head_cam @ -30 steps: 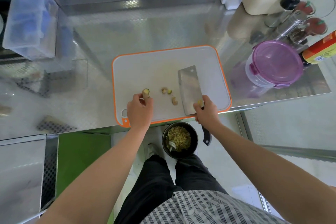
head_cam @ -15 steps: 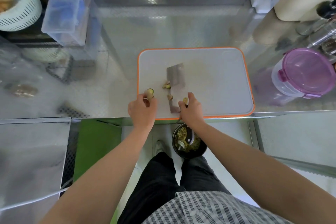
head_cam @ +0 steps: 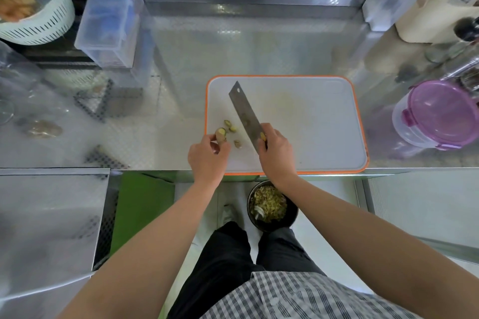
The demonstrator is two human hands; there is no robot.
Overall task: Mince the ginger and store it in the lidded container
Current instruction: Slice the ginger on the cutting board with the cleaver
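Cleaver (head_cam: 245, 114): handle hidden inside your right hand (head_cam: 276, 153), whose fingers clenched it; the blade ran up-left across the cutting board (head_cam: 311, 111). Ginger stub (head_cam: 220, 134): pinched by your left hand (head_cam: 207, 156) at the board's near-left edge, lower end covered, cut face pointing away from you.

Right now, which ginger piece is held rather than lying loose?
The long piece, pinched by the left hand at the board's left edge; the small bits lie loose between it and the cleaver.
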